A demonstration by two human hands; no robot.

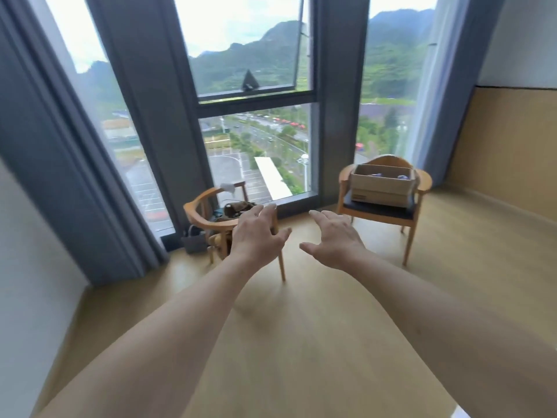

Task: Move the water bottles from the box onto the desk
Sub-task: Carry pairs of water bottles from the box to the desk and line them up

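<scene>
Reaching out with left hand (256,233) and right hand (334,236), fingers spread wide, holding nothing. Hovering well short of the box (381,185) sitting on the chair (422,182).

Both hands, left hand (257,233) and right hand (334,236), reach out empty; box (381,185) sits on a chair (388,211), contents blurred.

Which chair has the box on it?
The chair on the right, by the wood-panelled wall, holds the cardboard box on its dark seat. The other chair, near the curtain, holds only clutter.
</scene>
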